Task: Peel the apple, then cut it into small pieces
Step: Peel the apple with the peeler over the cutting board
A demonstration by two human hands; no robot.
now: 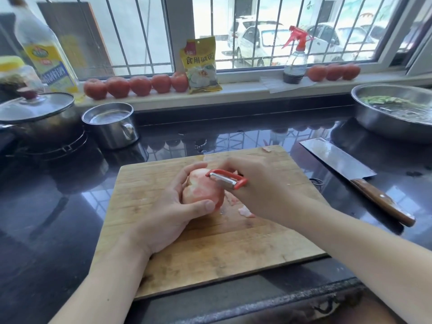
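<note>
The left hand (173, 206) is curled around the apple (201, 190) and holds it just above the wooden cutting board (210, 253), with the thumb pressing on the near side. The right hand (261, 190) grips a red Y-shaped peeler (228, 180), and its metal blade lies against the upper right side of the fruit. Most of the apple that I can see is already pale, with light pink streaks, so I judge the peeling is close to its end.

To do this step well, I think the person should turn the apple a little after each stroke, keep the strokes short and light, and keep the thumb away from the path of the blade.

Some small peel scraps (245, 211) lie on the board beside the hands. A cleaver (350, 169) with a wooden handle rests on the dark shiny countertop (58, 206) to the right, well apart from the apple. At the left stand a lidded pot (39, 118) and a small steel pot (109, 125), at the far right a steel basin (385, 113). A row of tomatoes (138, 86) lies on the sill under the barred window.
</note>
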